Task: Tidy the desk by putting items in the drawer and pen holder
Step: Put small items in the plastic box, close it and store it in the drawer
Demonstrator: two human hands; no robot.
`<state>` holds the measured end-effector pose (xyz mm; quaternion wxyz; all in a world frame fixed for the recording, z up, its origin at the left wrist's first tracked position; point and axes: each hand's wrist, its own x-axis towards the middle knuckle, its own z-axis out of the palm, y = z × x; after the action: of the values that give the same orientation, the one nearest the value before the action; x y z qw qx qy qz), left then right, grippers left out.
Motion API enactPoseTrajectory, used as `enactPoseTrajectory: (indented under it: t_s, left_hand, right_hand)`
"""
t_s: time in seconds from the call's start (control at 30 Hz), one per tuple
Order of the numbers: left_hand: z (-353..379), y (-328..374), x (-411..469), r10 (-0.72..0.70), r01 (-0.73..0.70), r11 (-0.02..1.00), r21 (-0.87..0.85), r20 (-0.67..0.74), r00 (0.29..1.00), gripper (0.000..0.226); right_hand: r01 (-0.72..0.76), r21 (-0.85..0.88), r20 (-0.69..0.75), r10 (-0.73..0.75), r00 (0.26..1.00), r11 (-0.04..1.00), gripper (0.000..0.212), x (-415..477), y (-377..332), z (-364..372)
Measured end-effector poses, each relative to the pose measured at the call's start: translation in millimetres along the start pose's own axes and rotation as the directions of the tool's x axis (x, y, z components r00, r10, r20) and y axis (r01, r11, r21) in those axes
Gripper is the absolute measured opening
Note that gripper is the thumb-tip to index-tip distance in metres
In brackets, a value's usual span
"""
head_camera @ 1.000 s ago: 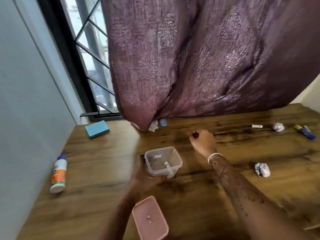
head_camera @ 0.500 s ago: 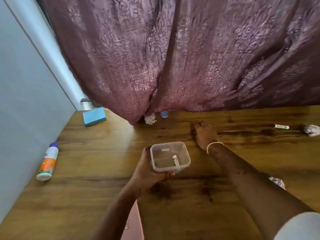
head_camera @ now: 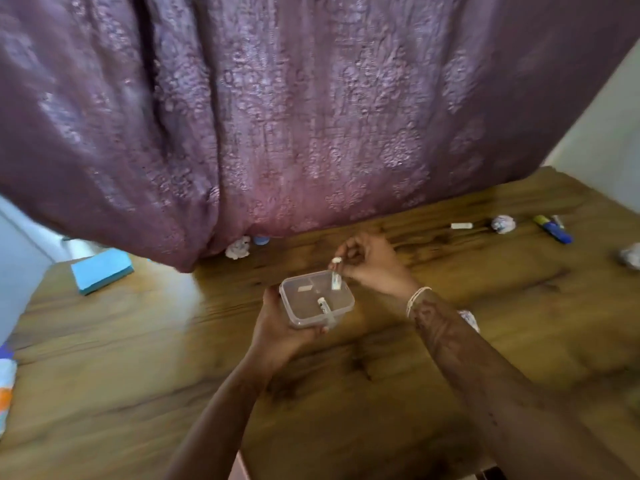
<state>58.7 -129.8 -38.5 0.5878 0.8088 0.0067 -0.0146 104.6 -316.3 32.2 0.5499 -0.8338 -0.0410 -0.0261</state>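
The box (head_camera: 317, 299) sits in the middle of the frame on the left hand (head_camera: 277, 334) with a small stick (head_camera: 322, 303) in it, and the right hand (head_camera: 370, 265) pinches a little piece (head_camera: 336, 260) just above its far right corner. Behind them the curtain (head_camera: 311, 116) fills the top and hangs onto the desk (head_camera: 138, 358), with a paper ball (head_camera: 238, 247) and a cap (head_camera: 261, 240) at its foot and a pad (head_camera: 102, 271) to the left. At the upper right, a short stick (head_camera: 461, 225), a second paper ball (head_camera: 503, 224) and a marker (head_camera: 552, 229) lie in a row.

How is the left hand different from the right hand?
The left hand wraps round the clear box, while the right hand pinches a small white piece over its rim. The right wrist wears a pale bangle; the left wrist is bare. Both are above the wooden desk.
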Motion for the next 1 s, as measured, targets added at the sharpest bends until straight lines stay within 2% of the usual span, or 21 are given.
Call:
enactPoseTrajectory:
  t_s: [0.07,0.13,0.23,0.33,0.43,0.53,0.63,0.83,0.93,1.0]
  left_hand:
    - [9,5,1,-0.014,0.018,0.998,-0.062,0.07,0.997,0.09]
    - [19,10,0,-0.002,0.018,0.995,-0.096,0.168,0.986,0.093]
    - [35,17,-2,0.019,0.015,0.993,-0.114,0.292,0.956,0.091]
    - [55,23,-6,0.042,-0.003,0.995,-0.105,0.378,0.925,0.093]
    - [73,23,-11,0.096,-0.046,0.991,-0.124,0.434,0.896,0.089]
    - [89,25,-16,0.146,-0.098,0.988,-0.121,0.488,0.861,0.084]
    - [105,28,-15,0.132,-0.061,0.987,-0.149,0.534,0.835,0.078]
    - [140,32,1,0.159,-0.103,0.986,-0.135,0.528,0.834,0.081]
    - [155,34,16,0.141,-0.079,0.987,-0.141,0.51,0.848,0.087]
    - [166,37,26,0.145,-0.079,0.985,-0.154,0.484,0.863,0.088]
  right_hand:
    - [-0.05,-0.183,0.076,0.065,0.995,0.982,0.02,-18,-2,-3]
    - [-0.067,-0.378,0.057,0.095,0.994,0.923,0.015,-33,0,-5]
    - [-0.123,-0.556,-0.017,0.136,0.991,0.822,0.011,-50,4,-11]
    - [-0.204,-0.615,-0.127,0.16,0.979,0.761,0.003,-69,10,-22]
    - [-0.263,-0.645,-0.219,0.157,0.963,0.718,0.011,-88,15,-34]
    - [-0.305,-0.616,-0.257,0.18,0.949,0.727,0.014,-101,20,-48]
    - [-0.344,-0.582,-0.294,0.204,0.934,0.737,0.017,-109,26,-62]
    - [-0.348,-0.513,-0.327,0.196,0.925,0.785,0.019,-104,39,-98]
    - [-0.33,-0.3,-0.38,0.206,0.902,0.895,0.013,-92,48,-119]
    - [-0.32,-0.122,-0.466,0.23,0.854,0.94,0.01,-81,58,-135]
